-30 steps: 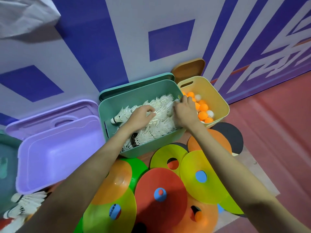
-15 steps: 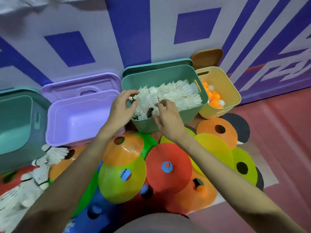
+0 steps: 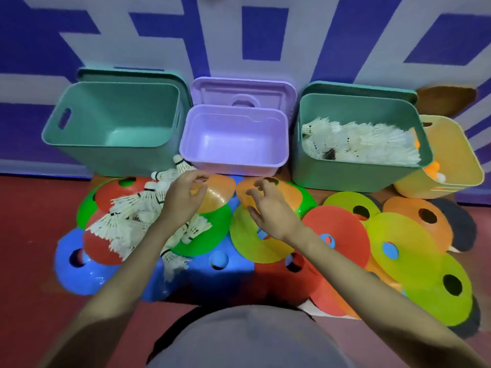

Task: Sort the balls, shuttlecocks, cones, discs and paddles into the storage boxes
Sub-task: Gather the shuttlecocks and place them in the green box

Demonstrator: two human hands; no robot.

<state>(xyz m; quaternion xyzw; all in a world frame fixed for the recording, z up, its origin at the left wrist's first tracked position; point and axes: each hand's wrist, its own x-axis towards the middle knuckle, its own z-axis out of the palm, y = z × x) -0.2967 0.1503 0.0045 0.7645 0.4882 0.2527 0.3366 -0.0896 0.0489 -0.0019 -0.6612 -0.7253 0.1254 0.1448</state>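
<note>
Both hands empty, fingers spread — left hand (image 3: 183, 197) and right hand (image 3: 268, 208) should scoop the loose shuttlecocks (image 3: 138, 216) by the cork ends, bunched, into the far-right green box (image 3: 358, 171).

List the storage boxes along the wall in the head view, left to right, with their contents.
Empty green box → empty purple box → green box with shuttlecocks → yellow box with balls.

I'm looking at four storage boxes: two green boxes (image 3: 111, 144), (image 3: 358, 173), one purple box (image 3: 233, 158), one yellow box (image 3: 451, 166). Shuttlecocks are lying in two heaps (image 3: 138, 219), (image 3: 364, 144), too tangled for counting. I'm seeing over a dozen overlapping discs (image 3: 337, 235).
</note>
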